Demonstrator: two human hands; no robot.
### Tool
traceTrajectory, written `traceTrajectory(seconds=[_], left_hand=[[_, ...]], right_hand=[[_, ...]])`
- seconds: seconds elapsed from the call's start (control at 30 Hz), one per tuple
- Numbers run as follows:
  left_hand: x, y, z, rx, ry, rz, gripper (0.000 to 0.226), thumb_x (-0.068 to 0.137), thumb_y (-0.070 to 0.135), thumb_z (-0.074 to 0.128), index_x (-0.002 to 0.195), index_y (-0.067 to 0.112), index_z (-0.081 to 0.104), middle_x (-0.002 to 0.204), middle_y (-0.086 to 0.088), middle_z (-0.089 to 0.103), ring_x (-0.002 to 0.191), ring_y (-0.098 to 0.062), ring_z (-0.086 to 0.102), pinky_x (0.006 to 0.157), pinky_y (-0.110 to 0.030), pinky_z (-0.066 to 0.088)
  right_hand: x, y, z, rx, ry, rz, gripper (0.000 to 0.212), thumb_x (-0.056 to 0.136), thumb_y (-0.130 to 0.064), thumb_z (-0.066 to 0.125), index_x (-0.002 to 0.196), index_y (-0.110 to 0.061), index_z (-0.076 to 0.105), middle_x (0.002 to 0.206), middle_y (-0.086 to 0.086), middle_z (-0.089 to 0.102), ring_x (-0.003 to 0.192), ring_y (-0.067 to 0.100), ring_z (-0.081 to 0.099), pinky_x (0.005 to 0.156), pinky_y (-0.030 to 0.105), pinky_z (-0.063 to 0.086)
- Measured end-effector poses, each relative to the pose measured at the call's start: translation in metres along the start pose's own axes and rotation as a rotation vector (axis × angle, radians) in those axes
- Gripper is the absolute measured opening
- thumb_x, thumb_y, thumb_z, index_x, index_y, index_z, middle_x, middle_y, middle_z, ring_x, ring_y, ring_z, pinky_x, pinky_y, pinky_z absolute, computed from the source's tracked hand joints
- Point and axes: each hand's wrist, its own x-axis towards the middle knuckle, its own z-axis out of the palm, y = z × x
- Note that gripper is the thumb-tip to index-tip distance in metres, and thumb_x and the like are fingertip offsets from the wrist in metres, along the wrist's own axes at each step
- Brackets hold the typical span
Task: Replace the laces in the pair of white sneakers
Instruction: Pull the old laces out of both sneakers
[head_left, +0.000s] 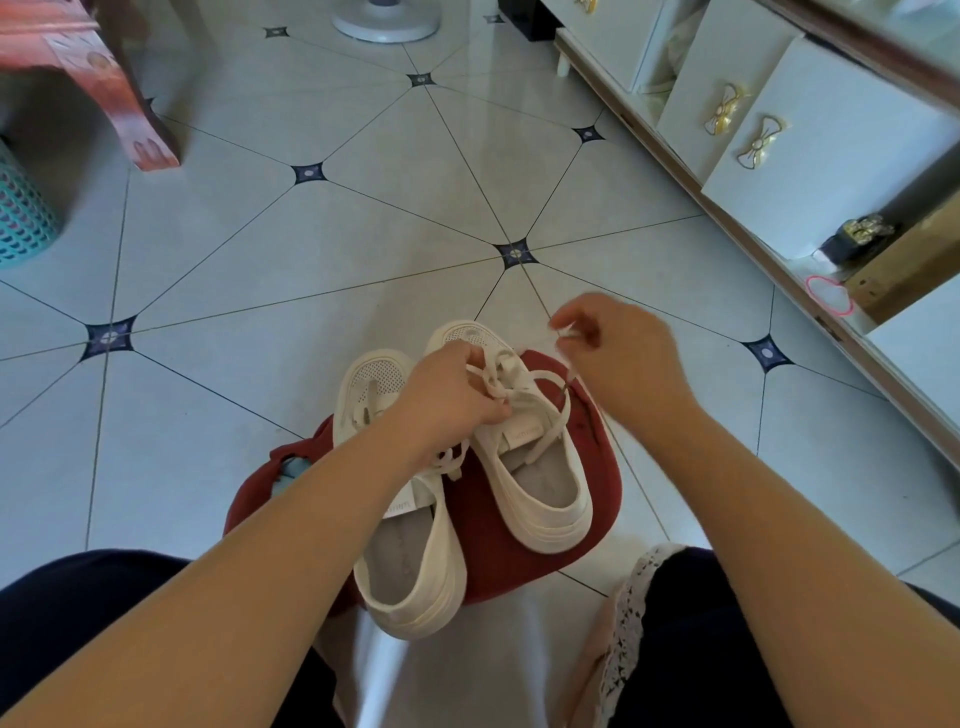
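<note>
Two white sneakers lie side by side on a dark red cloth (540, 566) on the tiled floor, toes pointing away from me. The left sneaker (410, 561) has a loose lace near its tongue. The right sneaker (540, 488) has a white lace (545, 441) partly threaded across its eyelets. My left hand (447, 400) grips the lace over the right sneaker's eyelets, fingers curled around it. My right hand (618, 353) is raised to the right of the shoe's toe and pinches the lace's end between thumb and fingers.
A white cabinet (810, 135) with gold bow handles runs along the right. A red wooden stool leg (135, 124) and a teal basket (21, 213) stand at the far left. A fan base (387, 21) sits at the top. My knees frame the bottom.
</note>
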Motion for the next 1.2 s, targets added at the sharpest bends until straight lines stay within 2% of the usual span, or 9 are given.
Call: traceTrajectory(seconds=[0.13, 0.23, 0.33, 0.43, 0.53, 0.73, 0.93, 1.1, 1.2], left_hand=[[-0.001, -0.002, 0.003, 0.125, 0.154, 0.1, 0.038, 0.072, 0.013, 0.074, 0.092, 0.024, 0.044, 0.071, 0.011, 0.058, 0.069, 0.0, 0.051, 0.058, -0.017, 0.037], [-0.001, -0.001, 0.005, 0.132, 0.203, 0.112, 0.04, 0.071, 0.017, 0.075, 0.094, 0.022, 0.043, 0.075, 0.008, 0.061, 0.072, -0.006, 0.054, 0.057, -0.02, 0.036], [-0.003, -0.002, 0.004, 0.168, 0.232, 0.103, 0.035, 0.073, 0.013, 0.07, 0.096, 0.02, 0.044, 0.076, 0.006, 0.064, 0.073, -0.007, 0.056, 0.057, -0.021, 0.036], [-0.006, -0.002, -0.002, 0.203, 0.269, 0.037, 0.027, 0.073, 0.009, 0.06, 0.093, 0.021, 0.048, 0.076, 0.003, 0.061, 0.076, -0.015, 0.059, 0.069, -0.033, 0.047], [-0.01, 0.001, -0.003, 0.226, 0.184, -0.003, 0.018, 0.076, 0.01, 0.057, 0.077, 0.027, 0.053, 0.079, 0.005, 0.06, 0.078, -0.016, 0.055, 0.089, -0.041, 0.046], [-0.015, 0.019, -0.006, -0.163, -0.035, -0.054, 0.014, 0.072, 0.006, 0.062, 0.064, 0.018, 0.06, 0.063, 0.006, 0.055, 0.068, -0.011, 0.048, 0.066, -0.025, 0.038], [-0.018, 0.012, -0.013, 0.126, 0.041, -0.006, 0.014, 0.078, 0.028, 0.069, 0.067, 0.022, 0.063, 0.066, 0.01, 0.059, 0.066, -0.009, 0.054, 0.066, -0.026, 0.045], [-0.02, 0.026, -0.026, -0.332, -0.084, -0.008, 0.028, 0.084, 0.021, 0.058, 0.056, 0.022, 0.058, 0.058, 0.005, 0.059, 0.055, -0.007, 0.043, 0.057, -0.025, 0.031], [-0.022, 0.027, -0.031, -0.122, -0.093, -0.013, 0.028, 0.08, 0.038, 0.064, 0.062, 0.017, 0.065, 0.052, 0.004, 0.043, 0.049, -0.006, 0.042, 0.057, -0.023, 0.035]], right_hand=[[0.003, 0.002, -0.009, -0.091, -0.011, -0.057, 0.031, 0.08, -0.014, 0.064, 0.106, -0.029, 0.063, 0.119, -0.004, 0.054, 0.108, 0.009, 0.046, 0.087, 0.015, 0.03], [-0.01, -0.006, 0.012, -0.224, -0.224, -0.197, 0.023, 0.082, -0.025, 0.063, 0.104, -0.028, 0.068, 0.108, -0.002, 0.059, 0.104, 0.016, 0.052, 0.088, 0.027, 0.04], [-0.011, -0.004, 0.019, -0.314, -0.175, -0.189, 0.017, 0.086, -0.027, 0.057, 0.098, -0.026, 0.069, 0.096, -0.001, 0.061, 0.092, 0.018, 0.055, 0.078, 0.032, 0.045], [-0.005, 0.006, 0.009, -0.114, -0.046, 0.029, 0.009, 0.083, -0.026, 0.057, 0.077, -0.033, 0.058, 0.081, -0.011, 0.059, 0.071, 0.005, 0.053, 0.061, 0.023, 0.043], [-0.008, 0.007, 0.013, -0.035, -0.143, 0.06, 0.016, 0.086, -0.019, 0.05, 0.077, -0.032, 0.051, 0.074, -0.013, 0.054, 0.064, 0.003, 0.047, 0.055, 0.022, 0.036], [-0.011, -0.002, 0.016, -0.008, -0.259, -0.102, 0.01, 0.086, -0.017, 0.056, 0.086, -0.027, 0.056, 0.088, -0.008, 0.054, 0.083, 0.011, 0.049, 0.065, 0.021, 0.033], [-0.008, 0.004, 0.007, 0.283, -0.073, 0.315, 0.018, 0.082, -0.01, 0.052, 0.076, -0.027, 0.053, 0.077, -0.007, 0.062, 0.074, 0.012, 0.062, 0.063, 0.026, 0.051], [-0.009, -0.009, 0.002, 0.486, -0.201, 0.355, 0.02, 0.085, -0.009, 0.052, 0.076, -0.024, 0.06, 0.08, -0.004, 0.064, 0.079, 0.017, 0.057, 0.076, 0.035, 0.048], [-0.008, -0.016, -0.007, 0.672, -0.262, 0.333, 0.019, 0.086, -0.004, 0.05, 0.081, -0.017, 0.063, 0.071, 0.001, 0.063, 0.074, 0.014, 0.058, 0.081, 0.034, 0.051]])
